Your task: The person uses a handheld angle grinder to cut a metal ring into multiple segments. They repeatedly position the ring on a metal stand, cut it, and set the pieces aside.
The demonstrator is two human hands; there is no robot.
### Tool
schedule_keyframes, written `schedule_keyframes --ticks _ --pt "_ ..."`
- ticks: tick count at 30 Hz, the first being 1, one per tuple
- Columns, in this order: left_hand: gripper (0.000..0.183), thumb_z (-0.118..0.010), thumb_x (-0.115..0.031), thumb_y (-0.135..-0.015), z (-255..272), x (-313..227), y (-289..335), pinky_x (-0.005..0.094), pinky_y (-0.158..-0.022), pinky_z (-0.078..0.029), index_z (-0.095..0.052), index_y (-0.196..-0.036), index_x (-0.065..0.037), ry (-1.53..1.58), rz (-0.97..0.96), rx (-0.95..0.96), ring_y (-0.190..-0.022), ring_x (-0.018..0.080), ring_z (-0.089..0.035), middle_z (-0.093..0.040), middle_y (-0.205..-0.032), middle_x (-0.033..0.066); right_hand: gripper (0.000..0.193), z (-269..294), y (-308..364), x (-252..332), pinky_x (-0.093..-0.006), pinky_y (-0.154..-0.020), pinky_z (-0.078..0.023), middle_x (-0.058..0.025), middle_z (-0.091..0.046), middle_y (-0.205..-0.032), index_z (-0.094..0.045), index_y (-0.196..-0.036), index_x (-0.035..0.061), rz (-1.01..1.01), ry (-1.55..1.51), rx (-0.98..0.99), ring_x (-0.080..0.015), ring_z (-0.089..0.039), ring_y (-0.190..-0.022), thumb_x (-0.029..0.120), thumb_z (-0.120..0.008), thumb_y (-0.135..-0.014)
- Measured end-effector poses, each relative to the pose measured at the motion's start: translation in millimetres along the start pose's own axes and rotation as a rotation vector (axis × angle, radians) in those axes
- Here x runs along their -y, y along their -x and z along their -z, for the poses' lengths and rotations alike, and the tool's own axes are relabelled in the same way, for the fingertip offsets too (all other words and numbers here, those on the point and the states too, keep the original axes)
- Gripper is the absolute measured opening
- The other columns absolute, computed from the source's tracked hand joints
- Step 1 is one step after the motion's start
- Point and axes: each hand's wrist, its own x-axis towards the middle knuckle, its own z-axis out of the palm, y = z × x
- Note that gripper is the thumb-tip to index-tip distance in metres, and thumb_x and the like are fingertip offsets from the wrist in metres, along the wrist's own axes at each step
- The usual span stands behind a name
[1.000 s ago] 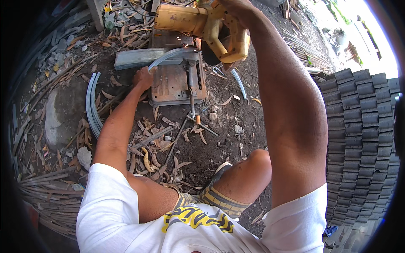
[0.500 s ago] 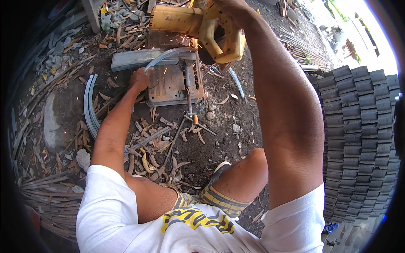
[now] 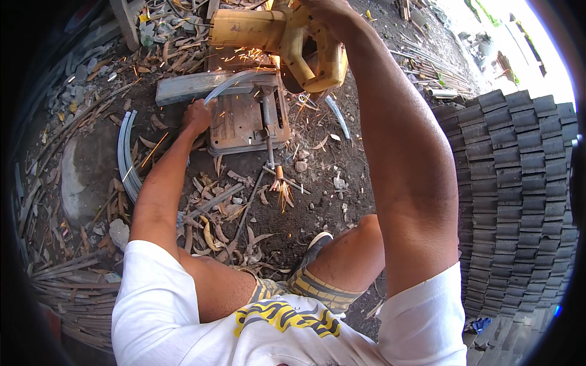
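Observation:
My left hand (image 3: 198,116) is closed around the near end of bent grey metal rods (image 3: 231,80). They lie across the rusty base (image 3: 235,126) of a yellow cut-off saw (image 3: 247,29), against a long grey metal bar (image 3: 183,89). At the top edge my right hand (image 3: 326,13) grips the saw's handle; part of that hand is out of the picture. Orange sparks (image 3: 247,55) fly beneath the yellow housing, and more burst at the orange-brown handle (image 3: 279,172) of the base's clamp screw. The saw body hides the cutting point.
More bent rods (image 3: 127,152) lie left of my forearm, and a cut piece (image 3: 337,116) rests right of the saw. Stacked grey tiles (image 3: 506,201) stand at the right. Dry leaves, stones and a pale rock (image 3: 76,177) cover the ground around my legs.
Sparks have grown thicker under the saw and now spray near the clamp handle and past my left forearm. The whole view has shifted slightly; both hands keep their hold.

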Motion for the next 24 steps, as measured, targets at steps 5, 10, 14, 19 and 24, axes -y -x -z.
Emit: schedule_keyframes --ticks 5,10,14,19,24 --pt "0.059 -0.046 -0.058 -0.100 -3.2 4.9 -2.8 0.0564 -0.093 -0.049 -0.063 -0.114 -0.003 -0.015 -0.017 0.008 -0.113 0.0498 -0.060 -0.065 -0.118 0.0277 0.011 -7.5 3.9 8.6 -0.0321 -0.065 -0.047 -0.0028 -0.062 -0.078 -0.068 -0.097 0.0123 -0.235 0.227 -0.161 -0.0119 -0.056 -0.077 0.009 -0.062 -0.088" --pt "0.062 -0.044 -0.059 -0.100 -10.7 11.2 -7.8 0.0570 -0.092 -0.049 -0.063 -0.113 -0.001 -0.057 -0.048 -0.035 -0.112 0.0500 -0.060 -0.066 -0.115 0.0288 0.013 -10.0 14.1 22.9 -0.0318 -0.066 -0.047 -0.0023 -0.063 -0.080 -0.068 -0.096 0.0121 -0.178 0.330 -0.161 -0.0118 -0.057 -0.078 0.008 -0.063 -0.085" --pt "0.064 -0.043 -0.060 -0.099 -11.0 17.8 -10.3 0.0572 -0.093 -0.048 -0.063 -0.110 0.001 -0.039 -0.088 -0.028 -0.112 0.0506 -0.060 -0.066 -0.113 0.0300 0.015 -8.9 13.8 23.4 -0.0321 -0.068 -0.048 -0.0018 -0.064 -0.082 -0.068 -0.097 0.0116 -0.138 0.359 -0.126 -0.0121 -0.058 -0.080 0.008 -0.064 -0.083" --pt "0.061 -0.046 -0.056 -0.100 -9.5 19.9 -10.5 0.0569 -0.091 -0.048 -0.064 -0.107 0.001 0.080 -0.168 -0.041 -0.110 0.0518 -0.059 -0.065 -0.111 0.0315 0.014 -12.0 3.6 9.2 -0.0308 -0.068 -0.048 -0.0021 -0.065 -0.082 -0.068 -0.096 0.0103 -0.030 0.216 -0.089 -0.0116 -0.058 -0.079 0.008 -0.064 -0.083" --pt "0.058 -0.047 -0.054 -0.101 -9.2 16.9 -9.7 0.0559 -0.091 -0.048 -0.064 -0.108 0.001 0.041 -0.103 0.006 -0.110 0.0516 -0.059 -0.065 -0.110 0.0315 0.009 -12.4 12.3 11.5 -0.0300 -0.068 -0.048 -0.0027 -0.064 -0.079 -0.066 -0.091 0.0097 -0.148 0.255 -0.188 -0.0132 -0.059 -0.077 0.011 -0.064 -0.083"
